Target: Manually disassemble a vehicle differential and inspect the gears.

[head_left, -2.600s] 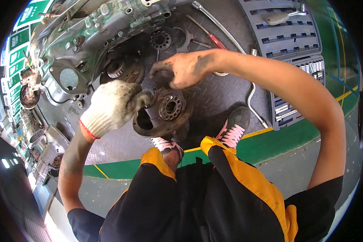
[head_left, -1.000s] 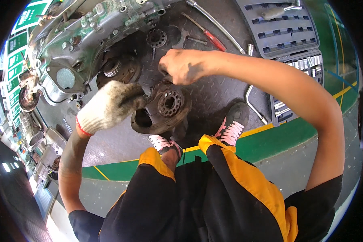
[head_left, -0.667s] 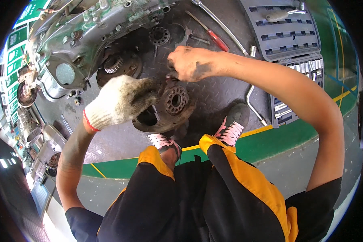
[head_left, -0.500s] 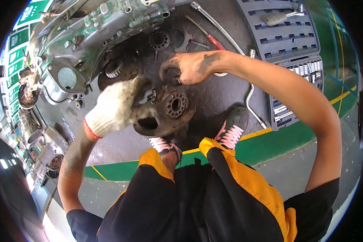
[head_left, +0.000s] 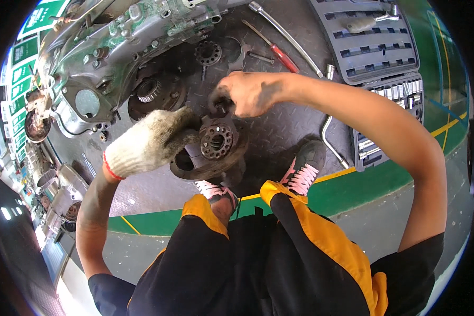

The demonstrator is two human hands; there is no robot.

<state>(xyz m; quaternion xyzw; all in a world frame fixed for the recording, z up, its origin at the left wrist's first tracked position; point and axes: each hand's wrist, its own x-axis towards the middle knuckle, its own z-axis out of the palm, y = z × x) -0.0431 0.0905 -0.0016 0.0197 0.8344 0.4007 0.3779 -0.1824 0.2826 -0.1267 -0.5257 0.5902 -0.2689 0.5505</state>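
A greasy round metal part with a ring of holes (head_left: 216, 141) sits at the centre, over a larger dark round housing (head_left: 194, 174) with an opening at its left. On my left hand (head_left: 150, 139) is a white knit glove with a red cuff edge; its fingers close against the left side of the holed part. My bare right hand (head_left: 253, 95), smeared with grease, curls its fingers around the dark upper end of the same part. The fingertips of both hands are partly hidden.
A large green-grey metal casing (head_left: 116, 52) stands at upper left, beside a toothed gear on a disc (head_left: 148, 90). Farther off lie a holed ring (head_left: 208, 52), a red-handled screwdriver (head_left: 284, 58) and a long bar (head_left: 284, 34). An open socket set case (head_left: 374, 47) is at right, near a bent wrench (head_left: 327, 137).
The holed part has shifted slightly left and turned more upward, and the housing has moved a little with it. My right hand has moved slightly left, its fingers curling closer around the upper end.
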